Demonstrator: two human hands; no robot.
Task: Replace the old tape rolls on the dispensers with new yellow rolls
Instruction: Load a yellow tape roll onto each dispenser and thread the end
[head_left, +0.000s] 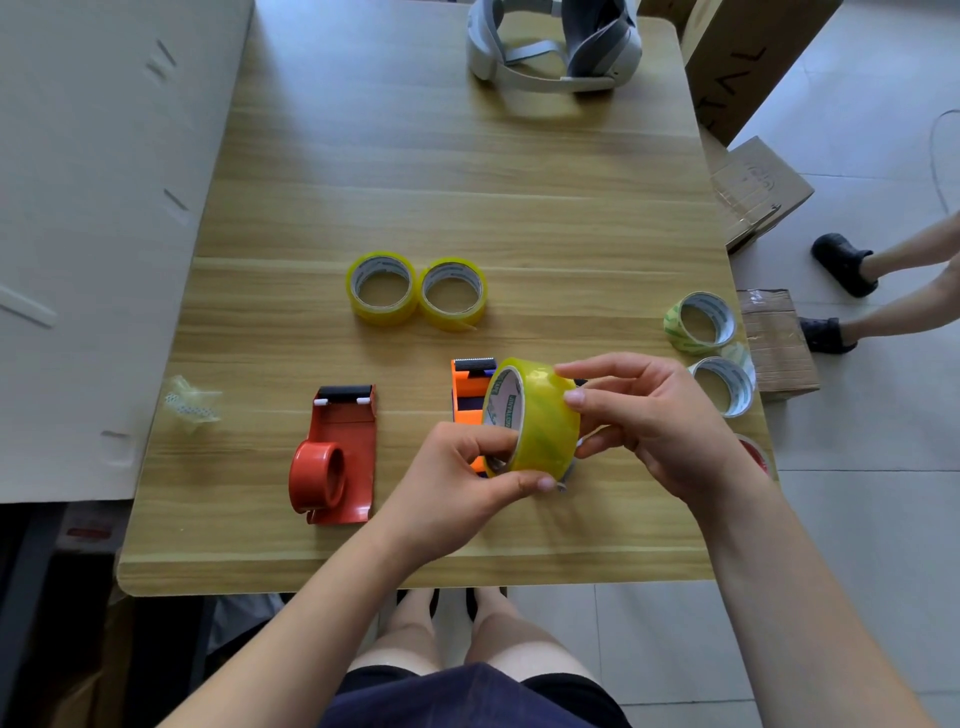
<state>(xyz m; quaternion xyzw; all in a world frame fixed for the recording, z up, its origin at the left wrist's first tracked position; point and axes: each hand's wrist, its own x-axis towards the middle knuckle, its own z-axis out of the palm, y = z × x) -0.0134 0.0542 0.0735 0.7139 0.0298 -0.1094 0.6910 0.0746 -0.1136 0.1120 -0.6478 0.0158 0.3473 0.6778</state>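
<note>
**Roll in hand, neither dispenser reloaded yet**

Progress looks to be at an early middle. You hold one yellow roll in both hands, lifted clear of the table and right in front of the orange dispenser.

Your left hand grips the roll from below, with the thumb along the outer face and the fingers curled into the core. Your right hand pinches the far side, thumb and forefinger pressed to the tape surface, perhaps feeling for the free end.

The red dispenser lies to your left with a bare hub. Its old roll seems to be off and no new one fitted. The orange dispenser is mostly hidden behind the roll you hold, so you cannot tell whether its hub is bare.

Two paler rolls sit near the table's right edge and are probably the discarded ones. Two spare yellow rolls sit mid-table, side by side and touching. Both loadings appear to remain.

The held roll looks full. It is glossy, translucent yellow tape on a white printed cardboard core, held on edge with the core opening facing your left.
</note>
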